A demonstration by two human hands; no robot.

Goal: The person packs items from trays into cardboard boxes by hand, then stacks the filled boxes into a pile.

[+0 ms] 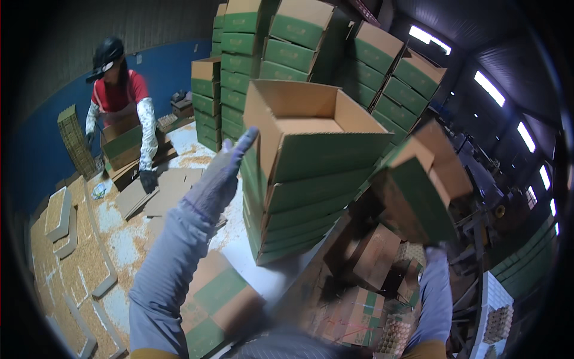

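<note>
In front of me a tall stack of nested green-and-brown cardboard boxes (326,158) stands on the white tabletop, its top box open and hollow. My left hand (230,158), gloved in grey, reaches to the stack's left side with its fingers stretched along the top box's corner, not wrapped round it. Off to the right, a separate open cardboard box (421,194) hangs tilted above the clutter. My right hand (435,252) is at its lower edge and grips it; most of the fingers are hidden behind the cardboard.
More stacked boxes (296,30) rise behind. At the left a co-worker (119,90) handles another box beside flat cardboard pieces (173,185). White foam pieces (58,212) lie among sawdust at the near left. Cartons (373,257) and egg trays (393,335) lie low at the right.
</note>
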